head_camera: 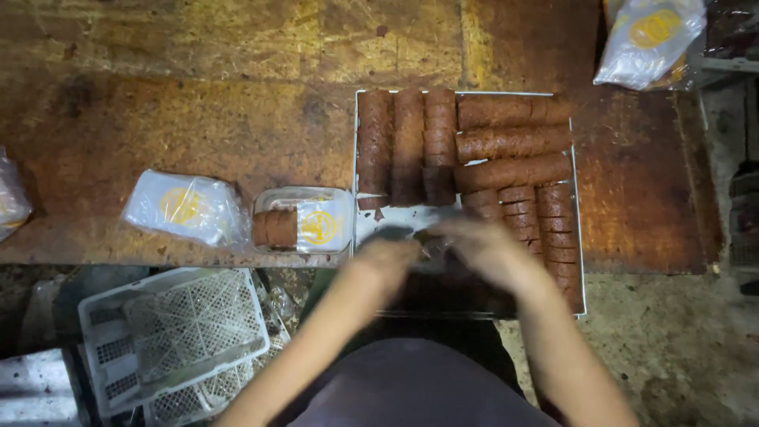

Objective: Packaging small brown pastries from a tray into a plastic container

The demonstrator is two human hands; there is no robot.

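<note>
- Worn, rust-brown wooden table (198,119) spreads out beyond and to both sides of the hands
- Shallow white rectangular tray (581,237) lies under and just beyond both hands, at the table's near edge
- Reddish-brown cylindrical rolls (512,142) fill the tray beyond the hands, some in upright rows, some laid crosswise, with cut slices stacked just right of the right hand
- White plastic lattice crates (178,340) sit on the floor, below and left of the left hand
- Stack of clear plastic bags with yellow round prints (183,208) lies well left of the left hand
- Small clear plastic container holding two brown slices (300,221) sits just left of the left hand
- Left hand (387,255) and right hand (478,241) meet over the tray's near part; both are motion-blurred, so I cannot tell their grip or what they hold
</note>
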